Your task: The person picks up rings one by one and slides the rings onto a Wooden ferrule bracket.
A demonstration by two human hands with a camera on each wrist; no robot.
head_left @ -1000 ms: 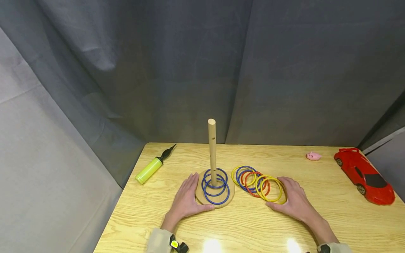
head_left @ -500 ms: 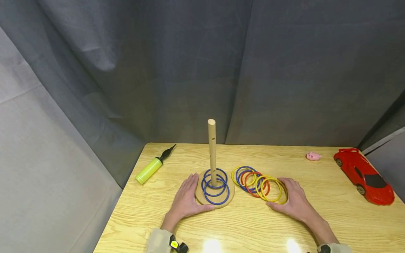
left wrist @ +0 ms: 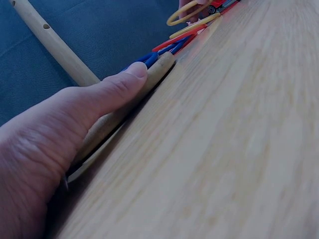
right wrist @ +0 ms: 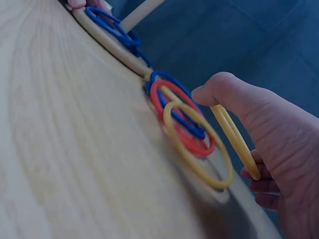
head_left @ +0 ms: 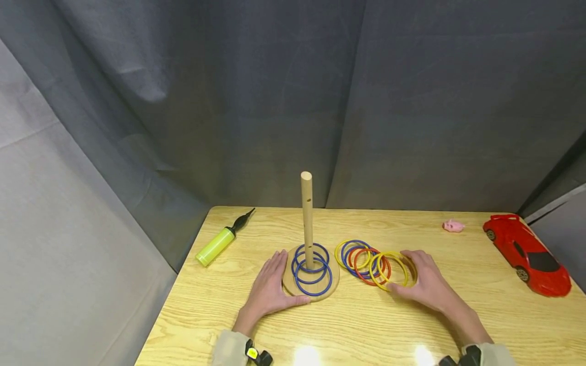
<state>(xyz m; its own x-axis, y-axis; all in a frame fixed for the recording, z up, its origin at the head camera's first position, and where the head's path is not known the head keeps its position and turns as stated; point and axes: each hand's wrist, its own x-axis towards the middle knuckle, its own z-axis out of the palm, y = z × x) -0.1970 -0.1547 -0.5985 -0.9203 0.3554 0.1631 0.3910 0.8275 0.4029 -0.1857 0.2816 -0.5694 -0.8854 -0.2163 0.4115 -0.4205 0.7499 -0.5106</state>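
Observation:
My left hand [head_left: 270,284] grips the near-left edge of a round wooden base [head_left: 288,279], its thumb along the front rim. A wooden peg [head_left: 307,218] with small holes stands upright from that base. Blue rings [head_left: 313,295] lie around the peg's foot. In the right wrist view, my right hand [right wrist: 279,129] pinches a yellow ring [right wrist: 234,139] between thumb and fingers, raised above the table. Just beside it lies an overlapping row of rings, with another yellow ring [right wrist: 199,172] nearest, then a red ring [head_left: 390,269] and a blue ring [head_left: 359,241].
A green hand pump [head_left: 216,246] with a black nozzle lies at the table's left. At the back right are a small pink pig [head_left: 453,225] and a red toy car [head_left: 526,256]. A dark curtain [head_left: 274,101] hangs behind the wooden table [head_left: 357,330].
My right hand has raised the yellow ring slightly, tilting it off the ring below it. The left hand, the base and the other rings have stayed in place.

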